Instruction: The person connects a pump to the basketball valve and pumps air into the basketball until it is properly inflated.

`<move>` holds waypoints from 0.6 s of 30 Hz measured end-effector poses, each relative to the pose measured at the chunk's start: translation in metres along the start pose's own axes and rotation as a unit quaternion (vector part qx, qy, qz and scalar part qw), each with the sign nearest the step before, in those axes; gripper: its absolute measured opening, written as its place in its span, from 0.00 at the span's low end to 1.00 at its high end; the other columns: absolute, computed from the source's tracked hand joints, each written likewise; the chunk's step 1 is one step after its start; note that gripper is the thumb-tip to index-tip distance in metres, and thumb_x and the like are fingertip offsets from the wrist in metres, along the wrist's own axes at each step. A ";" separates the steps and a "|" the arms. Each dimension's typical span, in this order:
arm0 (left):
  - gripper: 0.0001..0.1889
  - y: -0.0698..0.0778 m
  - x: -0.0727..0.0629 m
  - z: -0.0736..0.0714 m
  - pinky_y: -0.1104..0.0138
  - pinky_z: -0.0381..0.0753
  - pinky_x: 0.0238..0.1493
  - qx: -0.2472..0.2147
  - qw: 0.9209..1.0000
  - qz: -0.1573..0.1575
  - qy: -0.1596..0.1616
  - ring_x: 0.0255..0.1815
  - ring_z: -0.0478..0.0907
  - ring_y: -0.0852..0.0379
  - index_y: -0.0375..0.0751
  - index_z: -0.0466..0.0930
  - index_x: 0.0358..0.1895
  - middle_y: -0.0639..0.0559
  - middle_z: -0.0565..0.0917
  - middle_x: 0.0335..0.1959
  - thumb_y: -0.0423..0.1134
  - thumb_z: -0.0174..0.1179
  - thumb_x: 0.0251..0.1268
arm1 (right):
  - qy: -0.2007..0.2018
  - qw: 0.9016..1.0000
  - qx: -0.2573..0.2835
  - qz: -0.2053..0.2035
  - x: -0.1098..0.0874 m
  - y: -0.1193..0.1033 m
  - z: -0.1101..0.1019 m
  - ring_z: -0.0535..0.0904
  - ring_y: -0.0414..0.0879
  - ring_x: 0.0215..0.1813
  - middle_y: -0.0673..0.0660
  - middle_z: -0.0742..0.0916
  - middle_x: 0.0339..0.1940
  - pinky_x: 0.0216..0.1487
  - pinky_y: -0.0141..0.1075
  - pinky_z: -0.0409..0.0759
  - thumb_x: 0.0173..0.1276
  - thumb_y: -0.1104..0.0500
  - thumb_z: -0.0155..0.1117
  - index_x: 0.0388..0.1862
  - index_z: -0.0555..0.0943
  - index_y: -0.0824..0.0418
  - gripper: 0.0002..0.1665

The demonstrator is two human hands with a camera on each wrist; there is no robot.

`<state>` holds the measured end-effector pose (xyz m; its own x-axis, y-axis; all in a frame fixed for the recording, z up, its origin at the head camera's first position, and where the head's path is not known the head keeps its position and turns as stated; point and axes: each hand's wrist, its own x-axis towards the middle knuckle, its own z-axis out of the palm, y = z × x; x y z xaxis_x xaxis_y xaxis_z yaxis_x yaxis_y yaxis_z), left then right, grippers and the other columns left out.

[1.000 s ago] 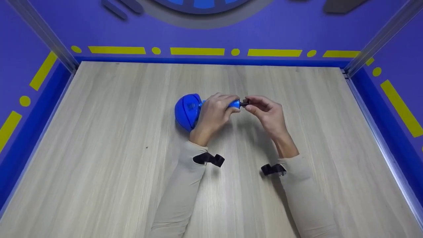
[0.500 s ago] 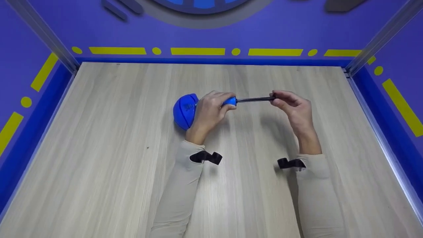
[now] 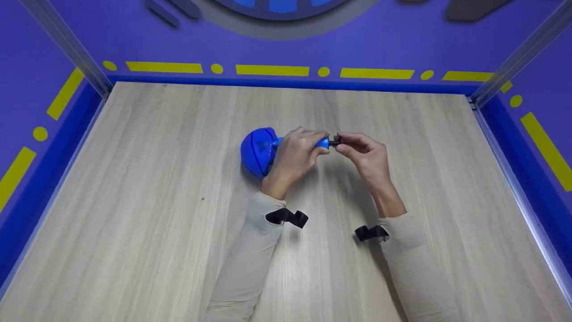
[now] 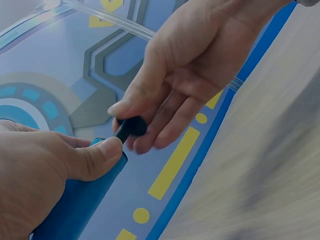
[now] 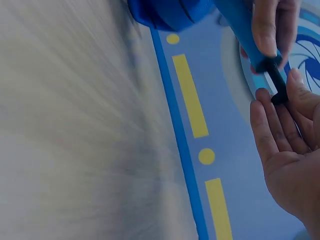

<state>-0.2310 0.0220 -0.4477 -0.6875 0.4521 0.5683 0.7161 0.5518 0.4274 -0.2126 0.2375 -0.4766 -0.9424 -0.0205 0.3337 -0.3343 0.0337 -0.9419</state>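
- With the fingers of my left hand (image 3: 292, 154) I grip the blue barrel of a hand pump (image 3: 322, 142) above the counter (image 3: 147, 179).
- My right hand (image 3: 371, 163) pinches its black handle (image 5: 280, 97).
- A short stretch of black rod (image 5: 275, 79) shows between barrel and handle.
- The dented blue ball (image 3: 256, 152) lies at the pump's other end, beside my left wrist.

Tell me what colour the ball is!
The ball is blue and dark-lined, clearest in the head view.
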 end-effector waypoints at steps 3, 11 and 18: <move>0.19 0.002 0.000 0.000 0.58 0.83 0.57 -0.008 1.000 -0.011 0.003 0.51 0.86 0.46 0.36 0.89 0.55 0.46 0.91 0.52 0.46 0.70 0.70 | -0.005 1.000 0.003 0.000 0.000 -0.003 0.000 0.88 0.51 0.54 0.66 0.90 0.52 0.57 0.38 0.85 0.71 0.72 0.72 0.57 0.87 0.73 0.16; 0.20 0.000 0.000 0.001 0.60 0.84 0.54 -0.017 1.000 -0.020 -0.005 0.51 0.86 0.48 0.38 0.89 0.58 0.47 0.91 0.53 0.47 0.71 0.69 | -0.004 1.000 -0.016 0.001 0.002 -0.006 -0.020 0.88 0.51 0.55 0.64 0.90 0.53 0.57 0.38 0.85 0.70 0.69 0.74 0.57 0.87 0.71 0.17; 0.20 -0.005 -0.001 -0.004 0.59 0.84 0.55 -0.014 0.999 -0.030 0.010 0.52 0.86 0.48 0.37 0.90 0.57 0.46 0.90 0.54 0.46 0.71 0.69 | 0.037 0.999 0.032 -0.004 0.006 -0.006 -0.055 0.89 0.52 0.52 0.66 0.90 0.52 0.57 0.39 0.85 0.71 0.72 0.72 0.56 0.86 0.76 0.16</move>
<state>-0.2341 0.0161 -0.4478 -0.7269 0.4048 0.5548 0.6772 0.5571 0.4807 -0.2163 0.2919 -0.4665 -0.9389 0.0537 0.3401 -0.3419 -0.0296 -0.9393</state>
